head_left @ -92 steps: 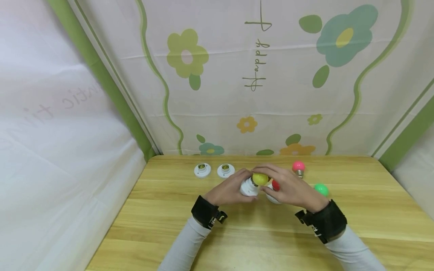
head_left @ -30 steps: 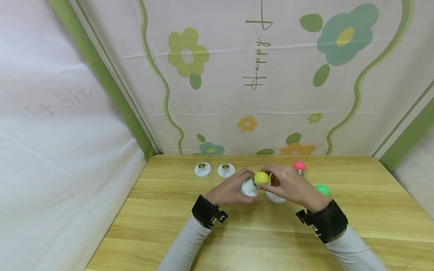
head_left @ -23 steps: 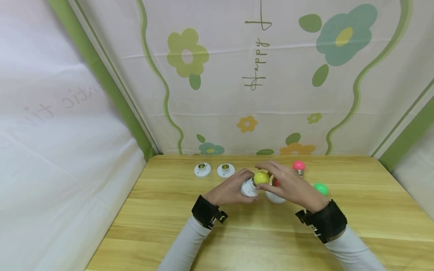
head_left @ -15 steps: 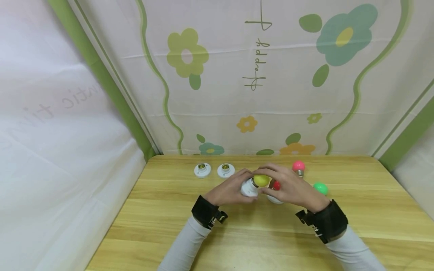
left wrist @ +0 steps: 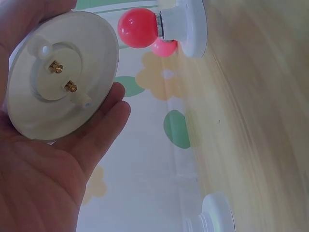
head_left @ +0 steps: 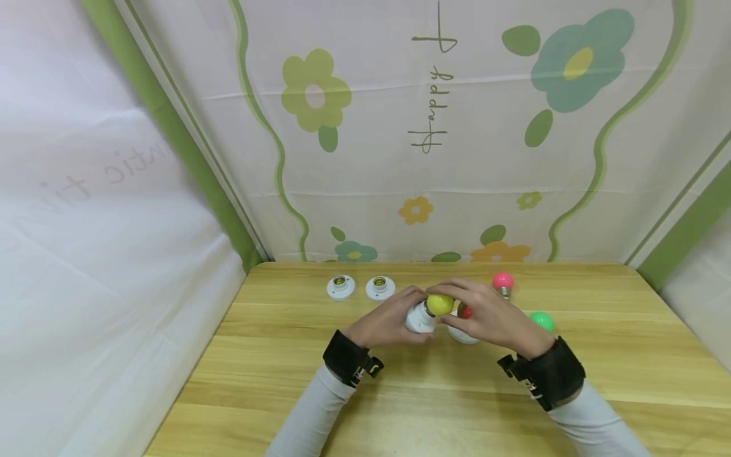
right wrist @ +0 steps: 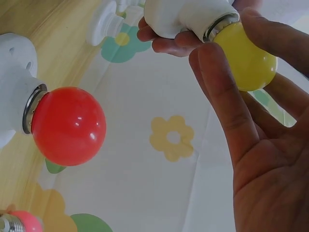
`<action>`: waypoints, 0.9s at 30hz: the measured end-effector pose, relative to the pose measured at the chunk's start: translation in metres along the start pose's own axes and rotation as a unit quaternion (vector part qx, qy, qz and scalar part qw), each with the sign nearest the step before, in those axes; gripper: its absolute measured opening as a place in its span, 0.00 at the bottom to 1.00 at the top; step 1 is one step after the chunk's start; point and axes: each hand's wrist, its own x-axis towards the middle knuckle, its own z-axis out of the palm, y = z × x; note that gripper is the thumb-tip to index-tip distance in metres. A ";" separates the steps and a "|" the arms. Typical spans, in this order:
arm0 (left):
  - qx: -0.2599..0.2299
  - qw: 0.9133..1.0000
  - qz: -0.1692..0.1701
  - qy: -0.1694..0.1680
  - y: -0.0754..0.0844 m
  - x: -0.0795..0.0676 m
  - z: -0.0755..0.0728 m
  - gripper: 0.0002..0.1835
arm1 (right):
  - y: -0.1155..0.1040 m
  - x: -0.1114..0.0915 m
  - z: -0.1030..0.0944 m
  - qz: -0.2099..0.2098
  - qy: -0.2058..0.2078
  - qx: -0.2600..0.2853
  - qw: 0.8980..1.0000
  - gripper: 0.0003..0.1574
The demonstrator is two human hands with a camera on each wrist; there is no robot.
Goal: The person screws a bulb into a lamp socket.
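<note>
My left hand [head_left: 388, 319] grips a white lamp holder [head_left: 419, 318] by its round base, raised off the table and tipped to the right. Its underside with two brass screws faces the left wrist camera. A yellow light bulb [right wrist: 246, 57] sits in the holder's mouth, a rim of metal cap showing at the joint. The thumb and fingers of my right hand [head_left: 485, 314] are round the yellow bulb. Just beneath that hand, a red bulb [right wrist: 70, 126] stands in another lamp holder [right wrist: 17, 92], partly hidden in the head view.
Two bare lamp holders, one at far left [head_left: 341, 287] and another beside it [head_left: 380, 288], stand on the wooden table [head_left: 388, 406]. A pink bulb [head_left: 503, 280] and a green bulb [head_left: 540, 320] lie at the right. A flowered curtain [head_left: 365, 158] hangs behind the table.
The right hand's fingers have opened off the yellow bulb and come back round it, thumb and fingertips shifting. The left hand and lamp holder have stayed almost in place.
</note>
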 end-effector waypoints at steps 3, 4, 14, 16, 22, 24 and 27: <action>0.000 1.000 0.003 -0.001 0.000 0.000 0.000 0.33 | 0.000 0.000 0.001 0.002 0.002 0.007 1.000 0.35; 0.000 1.000 0.004 -0.001 0.000 0.000 0.000 0.33 | 0.000 0.000 0.001 0.002 0.002 0.010 1.000 0.35; 0.001 1.000 0.007 -0.006 0.000 0.001 0.000 0.33 | 0.000 0.000 0.002 0.014 0.002 0.038 0.999 0.33; -0.001 1.000 0.005 -0.007 0.000 0.001 0.000 0.33 | 0.001 0.000 0.002 0.016 0.000 0.037 0.999 0.33; 0.004 1.000 0.006 -0.005 0.002 0.002 -0.001 0.32 | 0.000 0.000 0.000 0.026 -0.020 0.021 0.999 0.44; 0.005 1.000 0.008 -0.005 0.002 0.002 -0.002 0.33 | 0.000 0.000 0.000 0.024 -0.026 0.020 0.999 0.49; 0.005 1.000 0.012 -0.004 0.002 0.002 -0.002 0.33 | 0.002 0.001 0.000 0.008 -0.024 0.030 0.999 0.50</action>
